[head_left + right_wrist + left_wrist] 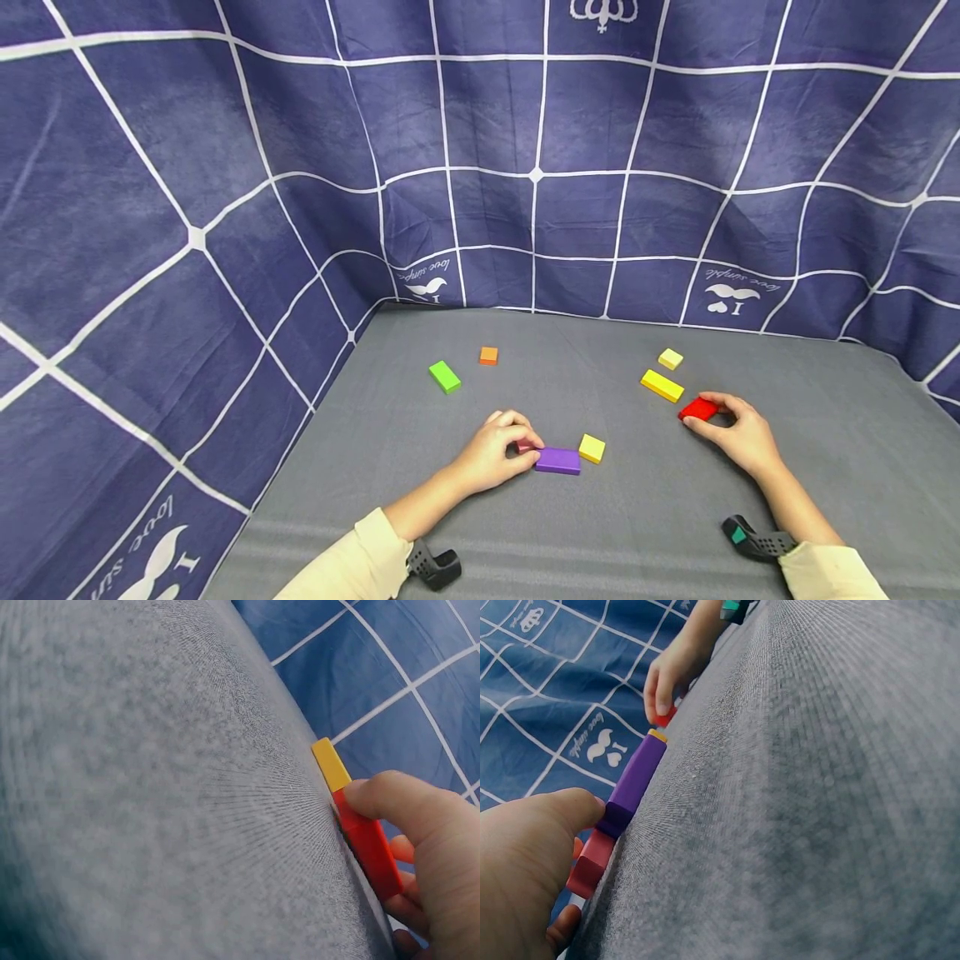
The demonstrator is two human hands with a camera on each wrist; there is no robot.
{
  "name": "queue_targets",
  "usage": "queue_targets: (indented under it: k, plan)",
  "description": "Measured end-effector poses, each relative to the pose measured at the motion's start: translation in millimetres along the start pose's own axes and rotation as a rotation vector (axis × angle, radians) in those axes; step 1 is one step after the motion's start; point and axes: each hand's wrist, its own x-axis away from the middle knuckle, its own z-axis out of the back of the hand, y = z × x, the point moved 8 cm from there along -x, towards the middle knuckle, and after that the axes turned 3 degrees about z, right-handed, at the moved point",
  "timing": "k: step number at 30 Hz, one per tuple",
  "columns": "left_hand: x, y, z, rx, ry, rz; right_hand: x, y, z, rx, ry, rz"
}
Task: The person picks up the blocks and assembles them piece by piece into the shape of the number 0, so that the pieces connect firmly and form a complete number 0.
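My left hand (495, 454) curls round a pinkish-red block (592, 864), which its fingers mostly hide in the head view. Its thumb tip meets the near end of a flat purple block (558, 461), lined up end to end with the pinkish one. At the purple block's other end lies a square yellow block (592, 448). Over on the right, my right hand (742, 435) pinches a flat red block (699, 409) between thumb and fingers, low at the table. Just beyond the red block is a long yellow block (662, 386).
A pale yellow block (671, 359) sits behind the long yellow one. Farther back on the left are a green block (445, 377) and a small orange block (489, 356). Blue gridded cloth (495, 208) hangs along the back and left of the grey table (600, 533).
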Motion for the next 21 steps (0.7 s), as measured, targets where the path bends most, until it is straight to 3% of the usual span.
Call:
queue_targets:
  k: [6,21]
  plan:
    - [0.3,-1.0,-0.4,-0.005,0.000,-0.006,-0.7,-4,2,-0.037,0.018,0.004]
    - [0.7,0.3,0.0,-0.004,-0.004,-0.003,-9.8,-35,-16,-0.075,-0.035,0.054]
